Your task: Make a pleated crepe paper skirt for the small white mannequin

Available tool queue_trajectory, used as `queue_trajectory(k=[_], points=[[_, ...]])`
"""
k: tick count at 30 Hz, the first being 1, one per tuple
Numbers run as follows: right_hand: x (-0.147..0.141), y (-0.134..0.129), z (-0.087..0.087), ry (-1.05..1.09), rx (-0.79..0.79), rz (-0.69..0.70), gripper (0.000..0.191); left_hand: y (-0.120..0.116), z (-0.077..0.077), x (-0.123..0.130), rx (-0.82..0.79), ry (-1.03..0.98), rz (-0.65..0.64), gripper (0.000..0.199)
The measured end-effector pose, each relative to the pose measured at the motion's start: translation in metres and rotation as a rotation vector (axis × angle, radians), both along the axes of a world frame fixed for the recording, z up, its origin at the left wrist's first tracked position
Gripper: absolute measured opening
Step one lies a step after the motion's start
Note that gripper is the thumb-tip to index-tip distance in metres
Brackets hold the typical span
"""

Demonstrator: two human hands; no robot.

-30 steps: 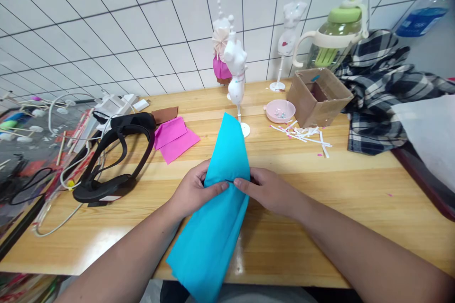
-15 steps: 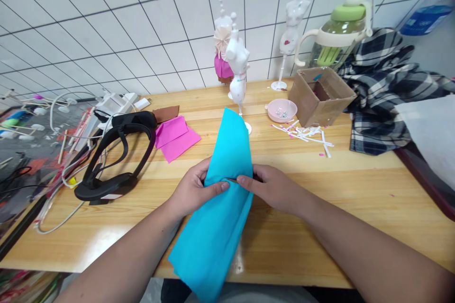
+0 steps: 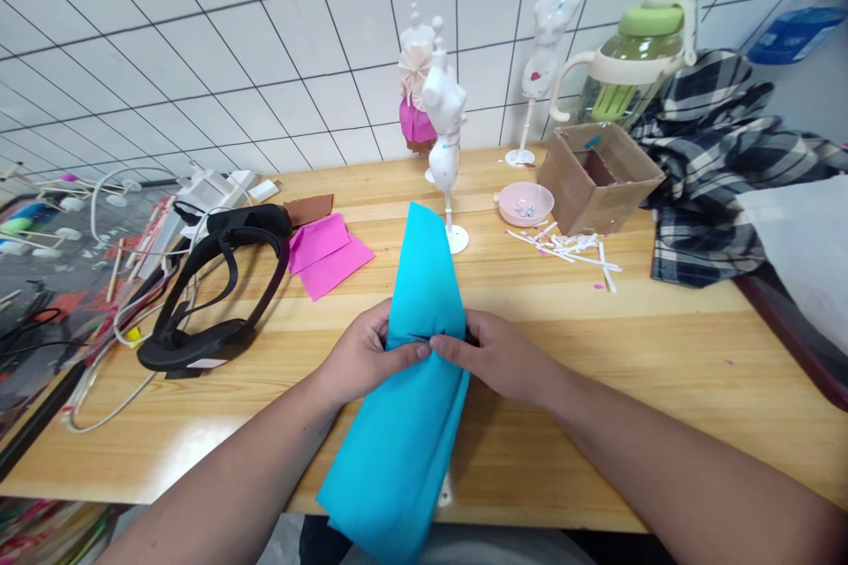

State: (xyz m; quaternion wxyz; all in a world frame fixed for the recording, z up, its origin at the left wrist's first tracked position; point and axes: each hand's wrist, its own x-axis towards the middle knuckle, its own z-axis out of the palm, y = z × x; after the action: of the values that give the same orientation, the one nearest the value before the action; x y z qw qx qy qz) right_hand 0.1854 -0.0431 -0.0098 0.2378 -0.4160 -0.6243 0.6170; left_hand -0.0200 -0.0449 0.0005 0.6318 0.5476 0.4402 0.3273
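A long folded piece of turquoise fabric is held between my hands above the front of the table. My left hand grips its left edge, thumb on top and fingers behind. From the right side my right hand pinches it the same way. The two thumbs almost meet at a crease across the cloth. The lower end hangs past the table's front edge. Just beyond the upper end stands a small white dress form with a round base. My fingers behind the cloth are hidden.
On the left lie pink cloth pieces, a brown piece and a black headset with cables. At the back right are a pink dish, white strips, a cardboard box, a large jug and a plaid cloth.
The fabric's upper end has shifted slightly left, uncovering more of the dress form's base. Both thumbs have slid a little along the crease, closer together. Both hands keep their hold.
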Motion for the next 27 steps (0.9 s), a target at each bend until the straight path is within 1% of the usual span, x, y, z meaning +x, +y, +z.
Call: queue_trajectory(k=[2, 5, 11, 14, 17, 19, 20, 21, 24, 25, 27], points=[[0.001, 0.002, -0.001, 0.057, -0.047, 0.018, 0.043, 0.0, 0.0, 0.0, -0.01, -0.019, -0.001, 0.04], [0.004, 0.004, 0.0, 0.074, -0.084, 0.016, 0.044, 0.001, 0.0, 0.001, -0.02, -0.046, 0.0, 0.04], [0.003, 0.002, 0.009, 0.168, -0.136, -0.08, 0.042, 0.004, 0.005, 0.004, -0.061, -0.178, 0.034, 0.054], [0.004, 0.004, 0.008, 0.108, -0.146, -0.101, 0.043, 0.006, 0.007, 0.005, -0.075, -0.176, 0.058, 0.047], [0.015, 0.013, 0.012, -0.031, -0.13, -0.057, 0.048, 0.008, 0.008, 0.002, -0.074, -0.153, 0.119, 0.04], [0.028, 0.02, 0.02, -0.136, -0.109, 0.002, 0.048, 0.01, 0.011, -0.002, -0.071, -0.137, 0.168, 0.036], [0.035, 0.024, 0.025, -0.184, -0.088, 0.0, 0.048, 0.011, 0.012, -0.005, -0.07, -0.127, 0.188, 0.035], [0.04, 0.026, 0.031, -0.199, -0.085, 0.028, 0.049, 0.011, 0.014, -0.007, -0.075, -0.116, 0.199, 0.035], [0.047, 0.025, 0.042, -0.068, -0.083, 0.129, 0.056, 0.011, 0.014, -0.009, -0.098, -0.096, 0.174, 0.04], [0.046, 0.022, 0.043, -0.036, -0.054, 0.132, 0.056, 0.011, 0.013, -0.009, -0.102, -0.097, 0.151, 0.042], [0.04, 0.017, 0.043, -0.077, 0.057, 0.091, 0.053, 0.01, 0.01, -0.007, -0.095, -0.111, 0.093, 0.044]])
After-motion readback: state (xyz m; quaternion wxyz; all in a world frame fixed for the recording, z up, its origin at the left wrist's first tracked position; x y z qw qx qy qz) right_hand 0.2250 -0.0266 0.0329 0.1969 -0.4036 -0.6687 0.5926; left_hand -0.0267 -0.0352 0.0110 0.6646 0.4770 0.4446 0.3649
